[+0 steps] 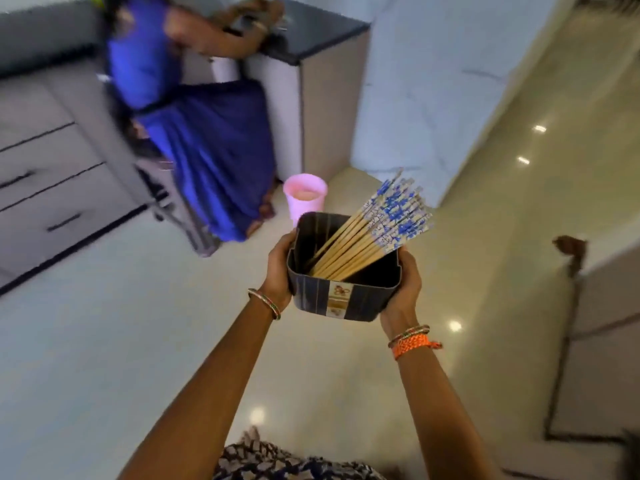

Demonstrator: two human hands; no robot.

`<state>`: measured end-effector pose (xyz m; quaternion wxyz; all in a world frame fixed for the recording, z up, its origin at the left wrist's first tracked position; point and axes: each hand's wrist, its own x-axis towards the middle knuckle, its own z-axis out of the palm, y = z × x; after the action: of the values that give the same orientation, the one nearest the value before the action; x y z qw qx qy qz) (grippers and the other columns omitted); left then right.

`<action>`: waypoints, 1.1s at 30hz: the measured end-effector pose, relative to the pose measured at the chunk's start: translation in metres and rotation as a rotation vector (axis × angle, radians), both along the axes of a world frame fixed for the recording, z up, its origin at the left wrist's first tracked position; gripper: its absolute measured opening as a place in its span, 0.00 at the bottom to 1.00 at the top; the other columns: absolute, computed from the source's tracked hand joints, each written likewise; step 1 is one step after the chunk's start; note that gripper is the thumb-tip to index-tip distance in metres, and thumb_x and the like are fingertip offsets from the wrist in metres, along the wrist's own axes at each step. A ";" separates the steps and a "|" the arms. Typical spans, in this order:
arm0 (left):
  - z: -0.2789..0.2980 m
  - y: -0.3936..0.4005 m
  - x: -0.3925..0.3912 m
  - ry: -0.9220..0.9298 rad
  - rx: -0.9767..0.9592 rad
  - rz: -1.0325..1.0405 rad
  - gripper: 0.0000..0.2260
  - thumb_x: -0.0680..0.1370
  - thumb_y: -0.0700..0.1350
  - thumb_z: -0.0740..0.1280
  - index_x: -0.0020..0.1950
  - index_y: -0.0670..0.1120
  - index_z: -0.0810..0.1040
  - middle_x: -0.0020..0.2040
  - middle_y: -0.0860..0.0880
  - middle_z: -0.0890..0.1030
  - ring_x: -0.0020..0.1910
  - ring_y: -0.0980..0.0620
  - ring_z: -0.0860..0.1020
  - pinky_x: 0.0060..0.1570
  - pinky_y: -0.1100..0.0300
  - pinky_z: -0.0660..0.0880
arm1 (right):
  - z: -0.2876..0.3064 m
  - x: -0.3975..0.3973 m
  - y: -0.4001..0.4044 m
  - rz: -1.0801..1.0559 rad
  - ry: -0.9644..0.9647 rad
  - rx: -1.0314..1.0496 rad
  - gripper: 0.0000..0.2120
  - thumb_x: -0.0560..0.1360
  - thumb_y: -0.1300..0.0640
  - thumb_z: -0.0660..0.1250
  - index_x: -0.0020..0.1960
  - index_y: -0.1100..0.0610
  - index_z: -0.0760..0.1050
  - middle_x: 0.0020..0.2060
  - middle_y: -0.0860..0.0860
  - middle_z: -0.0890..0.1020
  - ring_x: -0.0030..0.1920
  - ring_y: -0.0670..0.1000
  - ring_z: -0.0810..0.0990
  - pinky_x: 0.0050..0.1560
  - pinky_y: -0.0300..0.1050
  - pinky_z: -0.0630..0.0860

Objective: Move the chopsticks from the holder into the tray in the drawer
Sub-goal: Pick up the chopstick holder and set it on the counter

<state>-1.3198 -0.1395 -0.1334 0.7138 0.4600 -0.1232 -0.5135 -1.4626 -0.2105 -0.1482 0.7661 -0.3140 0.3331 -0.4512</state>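
While both arms reach forward from the bottom of the frame, the dark square holder [341, 271] is carried between the two hands just right of centre, above the pale glossy floor [104, 341]. The left hand [278, 268] is clasped against the holder's left wall, fingers wrapped around the far side, and the right hand [405, 285] grips the right wall in the same way, thumb at the rim. A bundle of chopsticks [374, 233] stands inside the holder, leaning toward the upper right; their plain wooden ends sit down in the holder and their blue-and-white patterned ends stick out well past its right rim. A small patterned label runs down the holder's near face. The left wrist wears a thin bangle [265, 303], and the right wrist wears bangles with an orange braided thread [412, 344]. Just beyond the holder, a pink bucket [304, 195] stands on the floor. In the upper left of the frame, blurred, a person in blue clothing [194, 133] bends toward a dark countertop [318, 32], beside grey cabinet drawers [52, 188] with dark handles. Whether any of those drawers is open cannot be told through the blur.
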 end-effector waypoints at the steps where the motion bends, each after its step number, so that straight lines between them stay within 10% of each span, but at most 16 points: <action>1: -0.002 0.020 0.029 0.006 0.014 0.068 0.19 0.80 0.48 0.53 0.40 0.45 0.81 0.32 0.51 0.84 0.39 0.52 0.80 0.42 0.59 0.76 | -0.001 0.035 0.012 0.062 -0.016 0.006 0.15 0.79 0.51 0.54 0.50 0.56 0.78 0.40 0.49 0.85 0.45 0.51 0.81 0.50 0.46 0.76; 7: -0.004 0.140 0.174 -0.013 0.108 0.309 0.26 0.77 0.58 0.56 0.63 0.38 0.74 0.56 0.40 0.80 0.57 0.44 0.77 0.60 0.50 0.72 | -0.005 0.212 0.093 0.364 -0.046 -0.014 0.14 0.80 0.54 0.52 0.46 0.54 0.76 0.37 0.46 0.84 0.41 0.45 0.81 0.43 0.37 0.79; 12: -0.005 0.200 0.263 -0.138 0.163 0.443 0.16 0.76 0.54 0.58 0.49 0.44 0.79 0.39 0.47 0.85 0.40 0.50 0.82 0.43 0.58 0.79 | -0.005 0.328 0.127 0.548 0.119 -0.118 0.17 0.81 0.52 0.51 0.62 0.58 0.73 0.54 0.53 0.80 0.57 0.51 0.76 0.52 0.42 0.75; 19: -0.011 0.225 0.412 -0.154 0.188 0.794 0.33 0.68 0.57 0.66 0.62 0.34 0.70 0.58 0.32 0.75 0.54 0.39 0.74 0.60 0.41 0.71 | -0.023 0.501 0.122 1.004 0.395 -0.116 0.40 0.59 0.22 0.60 0.67 0.37 0.68 0.66 0.43 0.74 0.66 0.52 0.72 0.66 0.60 0.68; 27: 0.005 0.202 0.612 -0.203 0.189 0.896 0.36 0.63 0.61 0.66 0.62 0.37 0.72 0.54 0.38 0.77 0.53 0.41 0.75 0.53 0.48 0.73 | 0.004 0.705 0.086 1.240 0.284 -0.117 0.32 0.62 0.33 0.67 0.62 0.45 0.74 0.53 0.46 0.79 0.56 0.53 0.75 0.54 0.60 0.76; 33: 0.007 0.214 0.740 -0.283 0.157 0.859 0.18 0.69 0.57 0.59 0.48 0.48 0.79 0.40 0.48 0.83 0.43 0.49 0.79 0.45 0.56 0.75 | 0.023 0.839 0.074 1.450 0.228 -0.116 0.13 0.74 0.44 0.62 0.55 0.48 0.76 0.42 0.47 0.80 0.45 0.50 0.78 0.57 0.68 0.72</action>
<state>-0.5794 0.0747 -0.1267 0.8012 0.5876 0.0217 -0.1108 -0.6241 -0.1361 -0.1257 0.8150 -0.5401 0.0951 0.1872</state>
